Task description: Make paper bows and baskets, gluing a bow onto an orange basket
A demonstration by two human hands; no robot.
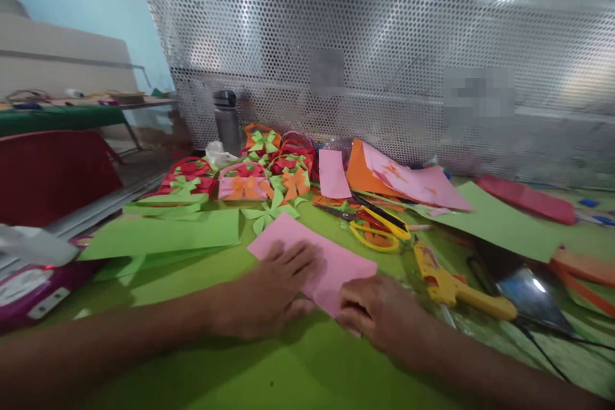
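A pink sheet of paper [336, 262] lies slantwise on the green tabletop in front of me. Flat across its left part rests my left hand [278, 288], fingers stretched out and slightly blurred. At its near right end, my right hand [379, 314] is closed on the paper's edge with curled fingers; the fingertips are partly hidden. Just beyond the sheet lie a green paper bow [269, 211] and yellow-handled scissors [377, 227]. To the right of my right hand is a yellow hot glue gun [456, 288].
Behind stand several small paper bags with bows [245, 186] and a grey bottle [227, 122]. Green paper sheets [168, 234] lie left, near a purple device [43, 288]. A dark phone [523, 282] and cable are at right. A perforated metal panel [384, 45] closes the back.
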